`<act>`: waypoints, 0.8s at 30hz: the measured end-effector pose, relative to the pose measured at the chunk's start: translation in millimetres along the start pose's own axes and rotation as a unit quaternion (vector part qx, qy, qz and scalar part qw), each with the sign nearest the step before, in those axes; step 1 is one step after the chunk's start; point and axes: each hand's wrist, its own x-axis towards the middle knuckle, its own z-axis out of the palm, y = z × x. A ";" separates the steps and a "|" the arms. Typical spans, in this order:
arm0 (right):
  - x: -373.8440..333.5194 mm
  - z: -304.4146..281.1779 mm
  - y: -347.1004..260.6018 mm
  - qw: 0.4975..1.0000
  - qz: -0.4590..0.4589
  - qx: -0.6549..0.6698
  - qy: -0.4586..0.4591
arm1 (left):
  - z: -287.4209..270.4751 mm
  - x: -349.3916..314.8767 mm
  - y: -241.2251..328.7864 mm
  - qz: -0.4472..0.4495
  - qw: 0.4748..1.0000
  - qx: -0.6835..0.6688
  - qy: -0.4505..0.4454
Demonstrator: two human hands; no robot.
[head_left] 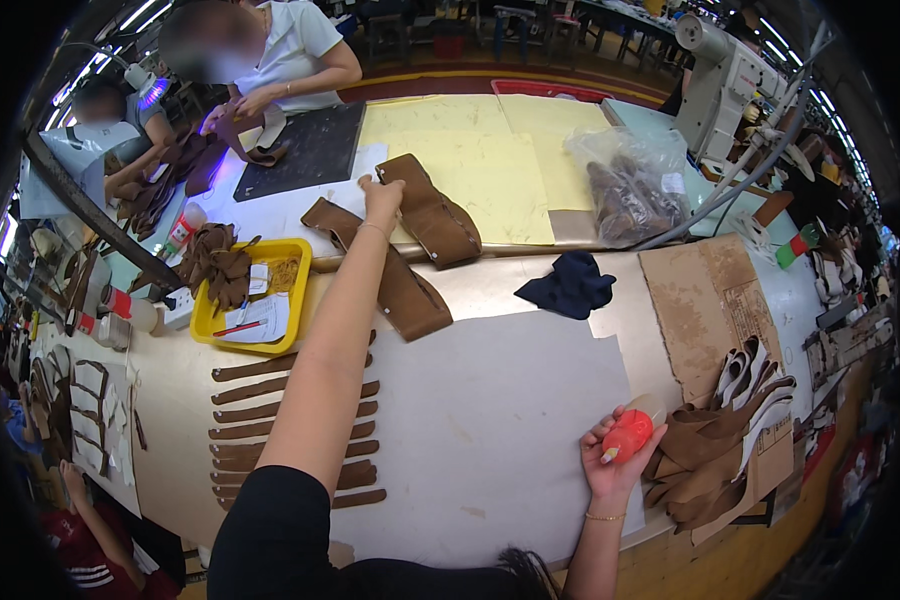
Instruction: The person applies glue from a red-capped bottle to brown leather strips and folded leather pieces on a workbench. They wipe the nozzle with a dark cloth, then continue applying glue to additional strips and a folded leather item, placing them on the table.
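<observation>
My left hand (pixel 381 200) reaches far across the table and closes on the edge of a wide brown strip of material (pixel 438 222). Beside it, partly under my forearm, lies a second wide brown strip (pixel 410 300). My right hand (pixel 610 465) is wrapped round a squeeze bottle (pixel 629 434) with a red top and a pale tip, held above the grey sheet (pixel 500 420). Under and beside my left arm, several narrow brown strips (pixel 245 430) lie in a row; the arm hides their middles.
A yellow tray (pixel 295 325) holds brown scraps, paper and a pen. Dark blue cloth (pixel 570 284) lies mid-table. At right are brown and white strips (pixel 710 450) on cardboard (pixel 715 310). A plastic bag (pixel 630 190) and sewing machine (pixel 720 90) stand farther back. A co-worker (pixel 295 50) handles brown pieces.
</observation>
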 end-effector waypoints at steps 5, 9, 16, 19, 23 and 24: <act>-2.0 3.3 0.3 1.000 -0.010 -0.003 0.015 | -3.6 1.6 8.1 -0.192 0.946 -0.241 -0.102; -2.1 -0.2 -0.5 1.000 -0.005 0.000 0.008 | -4.7 -25.7 32.3 -0.265 0.906 -0.245 -0.221; -1.3 -0.9 -0.2 1.000 -0.003 0.003 0.011 | -15.4 -46.7 51.0 -0.178 0.886 -0.214 -0.371; -0.9 0.2 -0.3 1.000 -0.004 0.004 0.012 | -13.1 -38.4 47.4 -0.145 0.893 -0.275 -0.325; -1.5 -1.1 -2.4 1.000 -0.013 0.006 0.019 | 1.2 -35.7 58.3 -0.091 0.883 -0.373 -0.269; -0.9 -0.3 -1.5 1.000 -0.007 0.008 0.016 | -6.9 -15.6 52.1 -0.080 0.888 -0.375 -0.254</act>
